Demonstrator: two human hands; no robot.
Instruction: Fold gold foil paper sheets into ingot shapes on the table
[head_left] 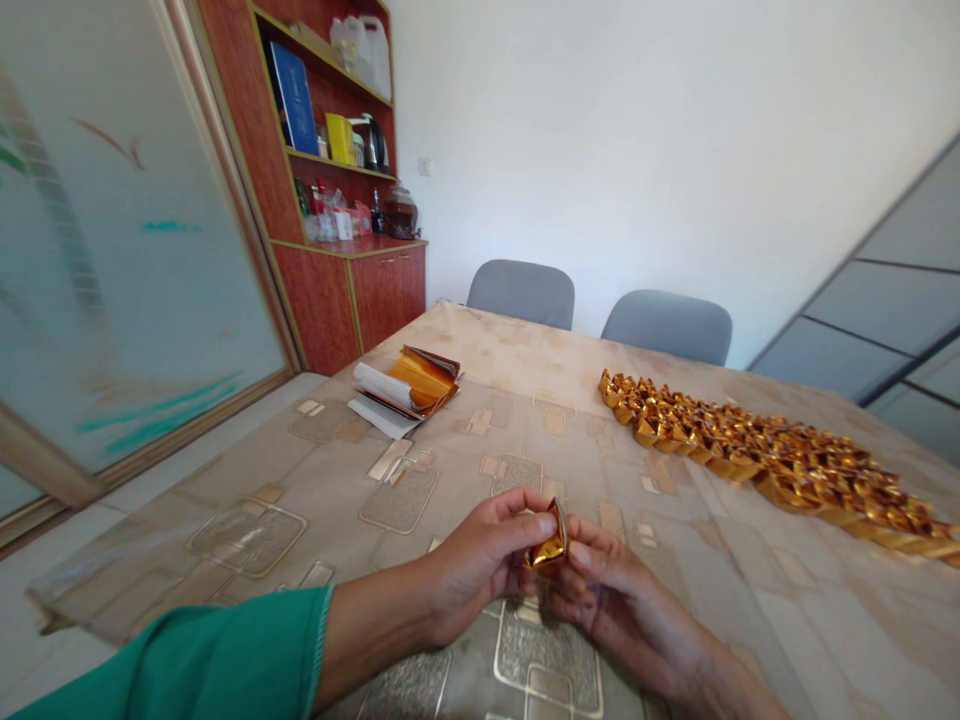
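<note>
A small folded piece of gold foil paper point(550, 546) is held above the near part of the table, between both hands. My left hand point(491, 545) pinches its left side, thumb on top. On the other side, the fingers of my right hand point(611, 580) are closed on its right edge. To the right lie long rows of folded gold paper ingots point(765, 445), packed tightly side by side. A stack of loose gold foil sheets point(424, 380) with pale backs, partly curled, rests at the far left of the table.
A patterned cloth covers the table point(262, 590). Two grey chairs point(521, 290) stand at its far side. Behind, at left, a red-brown cabinet point(386, 290) carries bottles, a kettle point(373, 145) and a glass jar point(400, 212). A frosted sliding door point(135, 250) is at the left.
</note>
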